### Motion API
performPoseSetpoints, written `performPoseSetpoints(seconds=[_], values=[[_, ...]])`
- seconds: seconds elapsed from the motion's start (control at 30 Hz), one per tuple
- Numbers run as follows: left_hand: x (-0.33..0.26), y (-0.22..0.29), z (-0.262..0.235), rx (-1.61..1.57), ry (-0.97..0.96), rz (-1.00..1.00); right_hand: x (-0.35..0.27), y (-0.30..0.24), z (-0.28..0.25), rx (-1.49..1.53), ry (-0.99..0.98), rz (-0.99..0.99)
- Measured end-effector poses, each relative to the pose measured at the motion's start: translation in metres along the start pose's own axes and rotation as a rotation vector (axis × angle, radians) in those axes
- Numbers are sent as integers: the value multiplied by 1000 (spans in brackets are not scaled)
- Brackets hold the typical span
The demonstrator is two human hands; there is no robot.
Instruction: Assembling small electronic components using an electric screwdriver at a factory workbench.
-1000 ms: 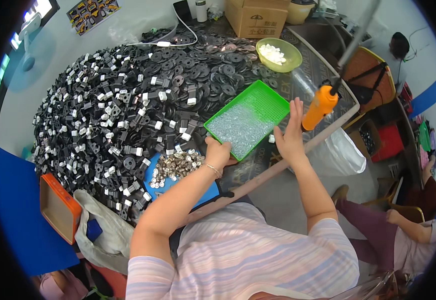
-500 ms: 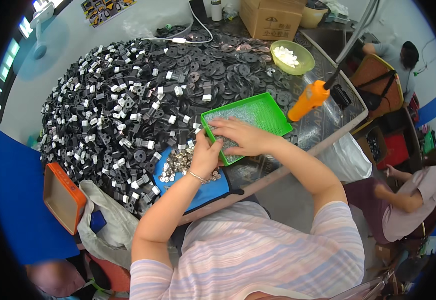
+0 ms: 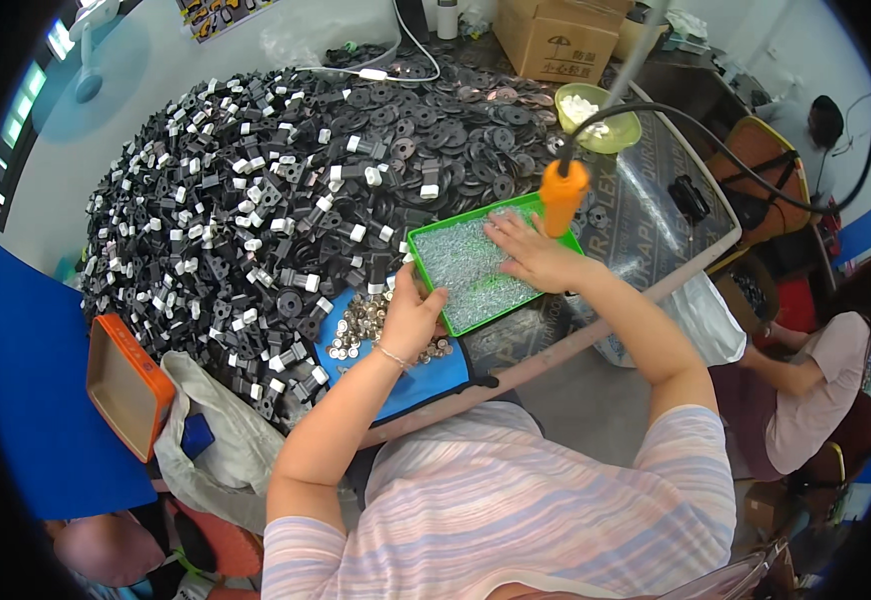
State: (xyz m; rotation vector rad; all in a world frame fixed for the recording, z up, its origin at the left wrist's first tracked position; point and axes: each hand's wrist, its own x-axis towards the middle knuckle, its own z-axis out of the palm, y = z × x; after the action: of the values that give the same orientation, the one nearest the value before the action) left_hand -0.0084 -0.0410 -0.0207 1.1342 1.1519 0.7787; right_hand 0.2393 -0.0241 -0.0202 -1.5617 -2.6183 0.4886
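A shallow green tray [image 3: 501,317] sits on the table ahead of me, its floor covered by a layer of tiny silvery pieces [image 3: 466,265]. At its near left corner my left hand [image 3: 414,318] grips the rim, thumb on top and the other fingers partly hidden. My right hand [image 3: 541,255] lies with fingers spread on the silvery pieces in the right half. An orange electric screwdriver [image 3: 562,198] hangs from above, in front of the tray's far right corner. Next to my left hand, small metal round parts [image 3: 361,322] lie on a blue mat [image 3: 436,376].
A big heap of black plastic parts with white ends [image 3: 226,230] fills the left; black discs [image 3: 436,130] lie behind. A yellow-green bowl [image 3: 616,133] of white pieces and a cardboard box [image 3: 559,40] stand far right. An orange box [image 3: 131,385] is near left. Other people sit around.
My right hand has swept rightward across the tray, and silvery pieces now cover the formerly bare right part. The hanging screwdriver has swung left. My left hand keeps its hold.
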Motion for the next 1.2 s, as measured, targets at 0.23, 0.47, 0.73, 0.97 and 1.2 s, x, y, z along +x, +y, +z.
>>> performPoseSetpoints(seconds=[0.23, 0.47, 0.73, 0.97, 1.2], values=[[-1, 8, -5, 77, -48, -64, -22, 2, 4, 104, -159, 205], [-2, 10, -4, 35, -53, -102, 2, -56, 7, 103, -117, 144], [-7, 7, -10, 29, -6, -46, -13, -20, 9, 39, 37, 459], [-11, 9, -28, 7, 5, -83, -38, -51, 7, 46, -62, 361], [-10, 13, -29, 54, -9, -89, -2, -80, 6, 137, 55, 221]])
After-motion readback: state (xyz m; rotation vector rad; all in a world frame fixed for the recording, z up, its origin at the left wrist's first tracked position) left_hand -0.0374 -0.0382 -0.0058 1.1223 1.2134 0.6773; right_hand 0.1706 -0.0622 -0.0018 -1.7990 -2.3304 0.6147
